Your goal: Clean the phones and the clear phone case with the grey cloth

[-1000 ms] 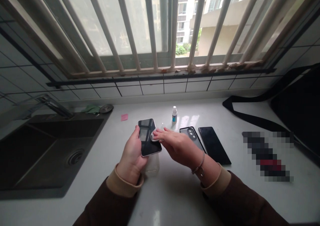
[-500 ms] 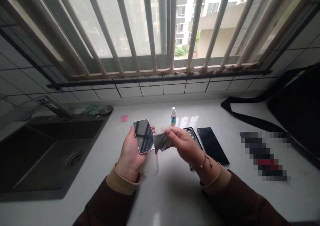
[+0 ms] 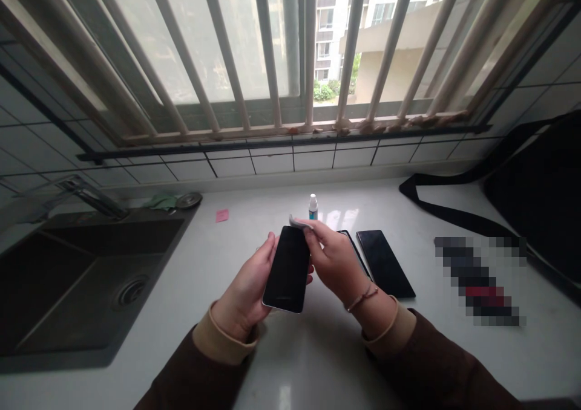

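Note:
A smartphone [image 3: 287,271] with a dark screen and a pale frame rests tilted in my left hand [image 3: 247,283], whose thumb lies along its left edge. My right hand [image 3: 338,253] pinches a grey cloth [image 3: 299,223] at the phone's top right corner. Most of the cloth is hidden by the fingers. Beyond that hand stands a small white-capped bottle [image 3: 313,205], its lower part covered. A black phone case [image 3: 351,240] lies partly behind my right hand, beside a second dark phone [image 3: 385,263] lying flat on the counter.
A sink [image 3: 149,265] with a faucet [image 3: 93,195] is at the left, with a green cloth [image 3: 162,202] at its back edge. A pink sticky note [image 3: 222,216] lies on the white counter [image 3: 318,361]. To the right are a blurred-out item [image 3: 481,280] and a black bag [image 3: 540,174] with its strap.
The phone has moved right and nearer to me and now stands more upright in view. The cloth has gone from the phone's right side to its top corner.

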### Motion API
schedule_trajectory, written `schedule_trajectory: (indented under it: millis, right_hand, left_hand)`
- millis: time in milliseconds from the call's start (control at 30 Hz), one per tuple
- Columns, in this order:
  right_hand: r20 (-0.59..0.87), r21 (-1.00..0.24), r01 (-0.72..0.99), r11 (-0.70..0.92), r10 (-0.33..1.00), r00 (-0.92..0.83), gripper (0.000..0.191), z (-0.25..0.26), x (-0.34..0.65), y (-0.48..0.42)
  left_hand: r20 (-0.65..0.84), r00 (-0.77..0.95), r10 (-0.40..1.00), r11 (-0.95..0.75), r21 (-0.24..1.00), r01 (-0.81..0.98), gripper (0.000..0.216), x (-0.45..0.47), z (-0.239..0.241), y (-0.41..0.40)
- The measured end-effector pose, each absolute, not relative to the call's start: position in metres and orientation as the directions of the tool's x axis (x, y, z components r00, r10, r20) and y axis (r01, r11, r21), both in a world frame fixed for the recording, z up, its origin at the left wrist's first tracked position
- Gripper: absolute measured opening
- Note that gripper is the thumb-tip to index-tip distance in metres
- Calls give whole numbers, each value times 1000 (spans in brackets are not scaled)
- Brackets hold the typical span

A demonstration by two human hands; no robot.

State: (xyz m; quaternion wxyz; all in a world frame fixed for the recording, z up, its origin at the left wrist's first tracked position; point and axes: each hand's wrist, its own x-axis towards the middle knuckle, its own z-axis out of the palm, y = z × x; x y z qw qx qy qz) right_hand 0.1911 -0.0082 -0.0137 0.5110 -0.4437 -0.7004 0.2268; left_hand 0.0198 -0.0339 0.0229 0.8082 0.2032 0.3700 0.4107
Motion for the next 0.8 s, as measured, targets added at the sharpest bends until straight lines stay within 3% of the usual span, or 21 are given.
schedule_trajectory:
  millis: [100, 233, 367, 600, 800]
  right_hand:
    - [578, -594, 474, 651, 754, -311, 37, -16, 187, -10]
    - [569, -534, 419, 735, 678, -464, 39, -21, 182, -12]
    - [553, -557, 264, 787, 589, -589, 37, -16, 181, -18]
    - [526, -686, 54, 725, 546, -652, 33, 1, 186, -26]
    - [474, -787, -43, 615, 560, -680, 27, 8, 192, -27]
  left_hand:
    - [-361, 372, 855, 517, 561, -646, 50, 26, 19, -31]
    - [-404, 289, 868, 472, 490, -733, 55, 27, 16, -25]
    - [-500, 201, 842, 468, 495, -732, 59, 22, 18, -22]
    - [-507, 3, 862, 352, 593, -724, 52, 18, 21, -16]
    - [-522, 16, 853, 408, 648, -643, 60, 11, 15, -12]
